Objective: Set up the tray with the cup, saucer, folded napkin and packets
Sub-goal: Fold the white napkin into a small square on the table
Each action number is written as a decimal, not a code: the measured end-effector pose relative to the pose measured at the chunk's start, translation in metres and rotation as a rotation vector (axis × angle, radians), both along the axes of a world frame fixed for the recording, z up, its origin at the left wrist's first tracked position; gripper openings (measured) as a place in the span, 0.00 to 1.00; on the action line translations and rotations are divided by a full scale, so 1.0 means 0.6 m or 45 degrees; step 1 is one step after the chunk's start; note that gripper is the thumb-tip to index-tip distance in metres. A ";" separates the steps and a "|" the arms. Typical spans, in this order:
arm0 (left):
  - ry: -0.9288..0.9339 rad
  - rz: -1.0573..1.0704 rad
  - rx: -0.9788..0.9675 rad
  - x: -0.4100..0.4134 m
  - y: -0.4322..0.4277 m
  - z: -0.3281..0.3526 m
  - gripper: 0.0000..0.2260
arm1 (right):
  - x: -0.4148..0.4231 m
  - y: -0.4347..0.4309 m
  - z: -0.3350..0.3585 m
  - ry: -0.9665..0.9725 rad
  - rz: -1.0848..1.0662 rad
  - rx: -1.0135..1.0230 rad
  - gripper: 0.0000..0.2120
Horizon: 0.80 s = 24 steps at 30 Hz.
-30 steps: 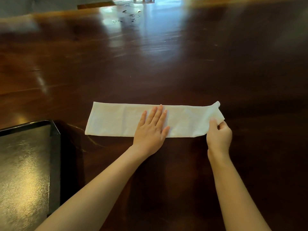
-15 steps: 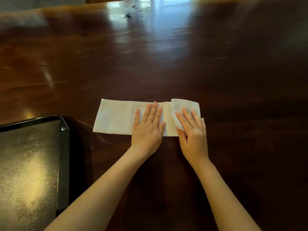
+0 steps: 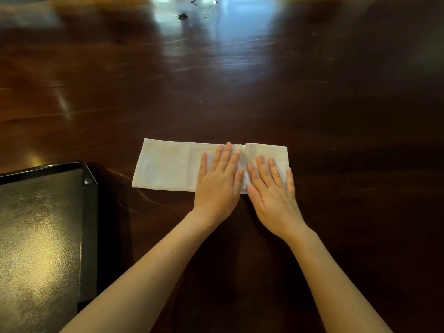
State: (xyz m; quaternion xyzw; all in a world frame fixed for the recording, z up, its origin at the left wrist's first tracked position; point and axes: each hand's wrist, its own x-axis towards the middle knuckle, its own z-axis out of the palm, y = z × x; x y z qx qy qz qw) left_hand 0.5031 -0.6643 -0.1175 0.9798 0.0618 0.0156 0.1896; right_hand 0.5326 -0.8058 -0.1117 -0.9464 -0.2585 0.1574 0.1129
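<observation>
A white cloth napkin (image 3: pixel 168 164) lies flat on the dark wooden table as a long strip, its right end folded back over itself toward the middle. My left hand (image 3: pixel 219 181) rests flat on the strip just left of the folded edge, fingers spread. My right hand (image 3: pixel 271 188) presses flat on the folded-over flap, fingers apart. Neither hand grips anything. A black tray (image 3: pixel 90 212) with a textured floor sits at the lower left, nothing visible on it. No cup, saucer or packets are in view.
The glossy dark wooden table (image 3: pixel 240 92) stretches far ahead and to the right, with bright window glare at the top. A few small dark specks (image 3: pixel 182 16) lie far back. The tray's right rim stands close to the napkin's left end.
My right hand carried the napkin's right end leftward over the strip, let it go and now lies flat on the fold. My left hand stayed pressed in place.
</observation>
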 end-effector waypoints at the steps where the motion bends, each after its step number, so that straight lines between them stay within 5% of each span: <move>1: -0.012 -0.029 -0.023 0.000 -0.009 0.001 0.27 | 0.004 -0.003 0.004 0.038 0.004 0.033 0.24; 5: 0.049 -0.036 0.065 -0.001 -0.032 -0.010 0.26 | 0.031 -0.017 0.024 -0.150 -0.147 0.280 0.22; 13: 0.183 -0.033 0.166 -0.007 -0.033 -0.013 0.25 | 0.079 -0.015 -0.010 -0.156 0.203 -0.104 0.27; 20: 0.328 -0.106 0.074 0.003 -0.006 0.010 0.26 | 0.056 -0.010 -0.003 -0.156 0.106 -0.096 0.29; 24: 0.303 0.230 0.108 0.016 0.072 0.021 0.27 | 0.040 -0.008 -0.006 -0.144 0.034 -0.162 0.31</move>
